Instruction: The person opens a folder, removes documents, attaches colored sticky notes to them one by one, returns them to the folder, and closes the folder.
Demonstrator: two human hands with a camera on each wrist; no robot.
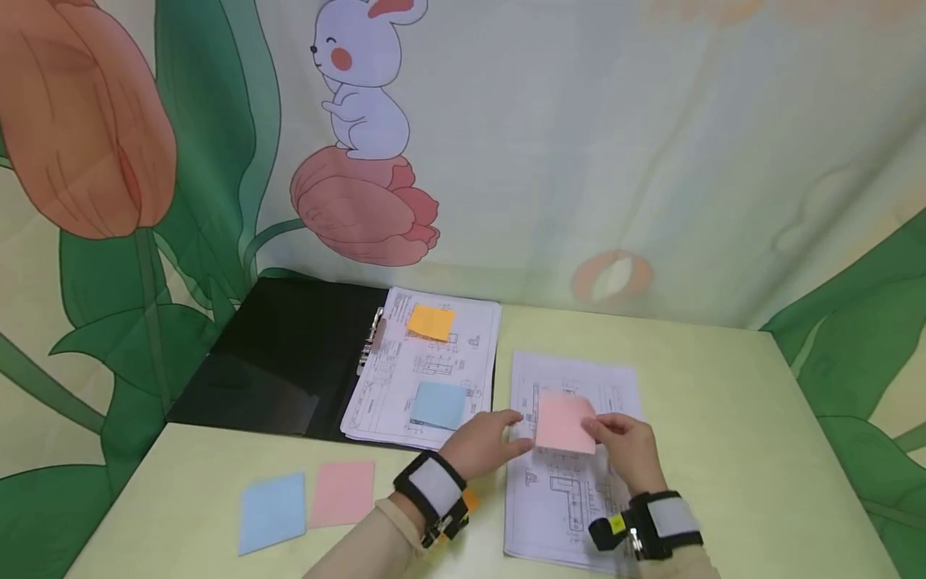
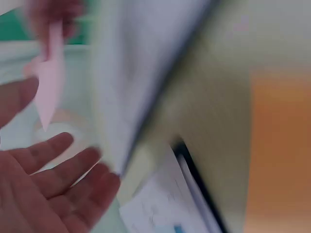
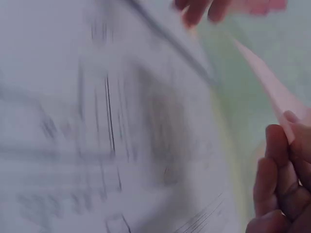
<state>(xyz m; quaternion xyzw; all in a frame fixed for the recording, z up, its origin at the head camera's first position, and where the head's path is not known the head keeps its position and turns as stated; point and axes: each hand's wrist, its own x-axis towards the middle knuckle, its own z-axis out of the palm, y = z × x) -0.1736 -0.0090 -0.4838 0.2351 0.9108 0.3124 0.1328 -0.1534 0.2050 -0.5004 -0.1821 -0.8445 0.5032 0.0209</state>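
Note:
Between thumb and fingers, my right hand (image 1: pixel 628 452) pinches the right edge of a pink sticky note (image 1: pixel 563 423). That note is held above a stack of printed drawing sheets (image 1: pixel 531 523), and its shadow falls on the paper. Just left of the note is my left hand (image 1: pixel 483 442), thumb and fingers spread apart with nothing between them. In the left wrist view the left fingers (image 2: pixel 63 179) are extended, with the pink note (image 2: pixel 51 82) beyond them. The right wrist view shows the right fingers (image 3: pixel 279 165) gripping the note (image 3: pixel 267 77) by its edge.
A black ring binder (image 1: pixel 253 378) lies open at the back left. Its drawing sheets (image 1: pixel 376 386) bear an orange sticky note (image 1: pixel 432 322) and a blue one (image 1: pixel 438 404). Another blue note (image 1: pixel 272 512) and pink note (image 1: pixel 343 493) lie front left. An orange note (image 1: pixel 470 500) sits partly under the left wrist.

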